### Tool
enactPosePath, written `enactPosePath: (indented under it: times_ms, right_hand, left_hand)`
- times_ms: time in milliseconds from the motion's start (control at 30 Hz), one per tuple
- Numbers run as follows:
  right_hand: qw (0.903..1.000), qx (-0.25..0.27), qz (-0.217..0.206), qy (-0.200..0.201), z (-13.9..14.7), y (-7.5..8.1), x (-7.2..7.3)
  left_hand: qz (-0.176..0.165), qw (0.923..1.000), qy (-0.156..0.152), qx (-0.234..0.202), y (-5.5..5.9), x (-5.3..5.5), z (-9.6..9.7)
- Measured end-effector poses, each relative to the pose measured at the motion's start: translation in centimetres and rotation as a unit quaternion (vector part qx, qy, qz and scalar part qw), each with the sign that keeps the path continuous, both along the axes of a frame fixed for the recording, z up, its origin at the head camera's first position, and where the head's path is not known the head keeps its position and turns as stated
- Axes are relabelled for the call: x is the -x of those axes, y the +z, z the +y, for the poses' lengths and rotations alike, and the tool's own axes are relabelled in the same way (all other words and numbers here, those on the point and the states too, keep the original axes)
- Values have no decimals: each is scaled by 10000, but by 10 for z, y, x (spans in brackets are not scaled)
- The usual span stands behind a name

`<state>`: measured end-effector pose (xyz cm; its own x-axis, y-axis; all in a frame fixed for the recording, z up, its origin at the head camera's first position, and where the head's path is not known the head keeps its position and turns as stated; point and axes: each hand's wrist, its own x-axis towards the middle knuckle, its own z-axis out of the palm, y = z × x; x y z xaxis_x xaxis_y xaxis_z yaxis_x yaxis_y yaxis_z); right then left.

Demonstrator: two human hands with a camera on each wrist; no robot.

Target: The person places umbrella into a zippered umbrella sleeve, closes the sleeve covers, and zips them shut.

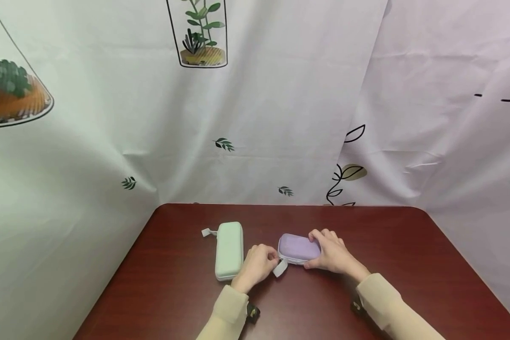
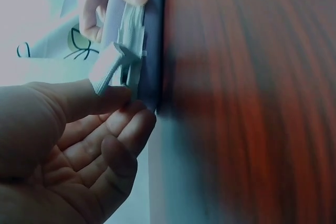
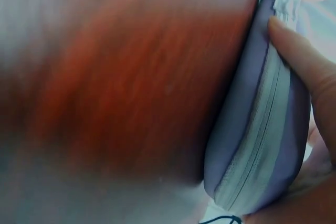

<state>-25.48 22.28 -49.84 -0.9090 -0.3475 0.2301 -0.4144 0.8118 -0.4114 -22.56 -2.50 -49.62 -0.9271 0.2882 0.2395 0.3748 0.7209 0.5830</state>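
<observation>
A small purple zippered case [image 1: 298, 247] lies on the table, its white zipper band facing the person. My right hand [image 1: 332, 252] grips it by the right end, thumb on the near side and fingers over the far side. At its left front corner, my left hand [image 1: 257, 265] pinches the zipper pull with thumb and finger; the fingertips partly hide the pull. A pale strap loop [image 2: 109, 67] hangs from the case beside the left thumb. In the right wrist view the zipper band [image 3: 257, 129] runs along the purple side, its teeth together along the visible stretch.
A mint-green zippered case [image 1: 229, 250] with a white strap lies left of the left hand, close to that wrist. The dark red wooden table [image 1: 174, 302] has rounded far corners. White printed cloth [image 1: 280, 118] hangs behind it and at both sides.
</observation>
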Motion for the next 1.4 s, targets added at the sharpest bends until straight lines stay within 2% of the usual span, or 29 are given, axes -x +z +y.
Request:
enactPosePath:
  times_ms: [133, 300, 500, 600, 733, 933, 1033, 1167, 1400]
  right_hand:
    - [9996, 90, 79, -267, -6, 0, -4]
    - [9974, 153, -69, -700, -13, 1, -10]
    - [9938, 116, -126, -1094, -16, 1, -14]
    - [9935, 133, -108, -1127, -17, 0, -15]
    - [9931, 142, -129, -1153, -20, -1, -16]
    - [9932, 31, -55, -1166, -20, 2, -20]
    - [9935, -173, -56, -1123, -20, 7, -24]
    - [9929, -401, -129, -1114, -22, 14, -30]
    - [9900, -434, -215, -1326, -27, 21, -39]
  left_hand:
    - [84, 10000, -4, 19, 0, 0, 6]
    - [154, 9998, 143, -36, 0, 5, 12]
    - [254, 9996, 152, -29, 0, 8, 18]
    - [340, 9991, 253, -13, 0, 7, 19]
    - [228, 9991, 343, -117, 0, 7, 18]
    - [-122, 9991, 119, -396, 2, 7, 15]
    - [-321, 9983, 115, -475, 5, 8, 11]
    - [-351, 9981, 168, -471, 8, 7, 3]
    - [-344, 9989, 21, -326, 18, 7, -14]
